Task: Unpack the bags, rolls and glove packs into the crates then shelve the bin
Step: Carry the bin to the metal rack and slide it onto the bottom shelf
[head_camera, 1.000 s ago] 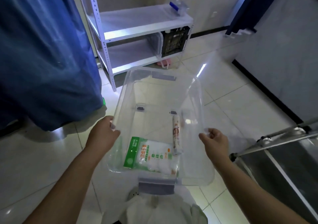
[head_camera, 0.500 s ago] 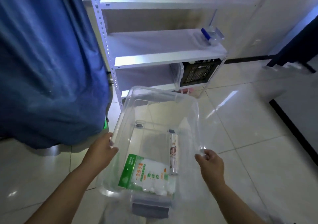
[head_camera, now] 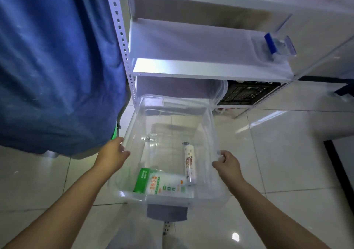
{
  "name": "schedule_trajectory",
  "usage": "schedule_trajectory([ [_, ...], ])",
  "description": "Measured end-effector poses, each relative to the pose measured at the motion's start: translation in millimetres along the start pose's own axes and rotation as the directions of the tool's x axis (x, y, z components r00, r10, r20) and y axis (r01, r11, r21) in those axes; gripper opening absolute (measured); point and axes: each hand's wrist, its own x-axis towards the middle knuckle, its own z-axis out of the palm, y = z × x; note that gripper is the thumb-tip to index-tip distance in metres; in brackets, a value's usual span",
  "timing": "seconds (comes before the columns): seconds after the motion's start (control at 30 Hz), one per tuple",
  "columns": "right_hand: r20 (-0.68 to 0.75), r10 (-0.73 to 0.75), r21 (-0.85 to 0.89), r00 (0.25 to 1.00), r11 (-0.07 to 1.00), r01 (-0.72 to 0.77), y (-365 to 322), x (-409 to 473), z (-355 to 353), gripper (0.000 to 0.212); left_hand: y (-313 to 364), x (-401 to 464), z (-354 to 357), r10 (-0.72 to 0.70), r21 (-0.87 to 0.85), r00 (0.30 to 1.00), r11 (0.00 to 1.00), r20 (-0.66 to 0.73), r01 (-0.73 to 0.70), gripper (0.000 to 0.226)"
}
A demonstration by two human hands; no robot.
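Observation:
I hold a clear plastic bin [head_camera: 210, 126] in the air in front of a white metal shelf unit [head_camera: 191, 66]. My left hand [head_camera: 113, 156] grips the bin's left rim and my right hand [head_camera: 227, 163] grips its right rim. Inside, at the near end, lies a flat glove pack [head_camera: 161, 184] with a green edge, and beside it on the right a white roll [head_camera: 189, 164] with a printed label. The bin has grey latches at its near and far ends.
A blue cloth [head_camera: 57, 66] hangs at the left, close to the shelf post. On the bottom shelf sit a clear crate [head_camera: 218, 89] and a black crate [head_camera: 247, 92]. A small clear box with a blue clip [head_camera: 274, 46] rests on the middle shelf. Glossy tiled floor lies below.
I have come closer to the shelf unit with the bin in both hands; the shelves now fill the upper view. My grip on the rims is unchanged.

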Motion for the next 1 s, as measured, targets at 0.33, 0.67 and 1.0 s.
schedule_trajectory([
  [0.33, 0.017, -0.042, -0.137, 0.999, 0.99, 0.044, -77, 145, 45, 0.04, 24, 143, 6, -0.115, -0.053, 0.99, 0.992, -0.076, 0.111, 0.028],
  [0.67, -0.09, -0.087, -0.134, 0.992, 0.988, 0.075, -86, 276, 100, 0.036, 25, 251, 54, -0.258, -0.168, 0.964, 0.955, -0.058, 0.245, 0.017],
  [1.0, -0.153, -0.159, 0.032, 0.975, 0.986, 0.166, -73, 379, 154, 0.018, 5, 315, 106, -0.293, -0.438, 0.947, 0.874, -0.131, 0.21, 0.034],
])
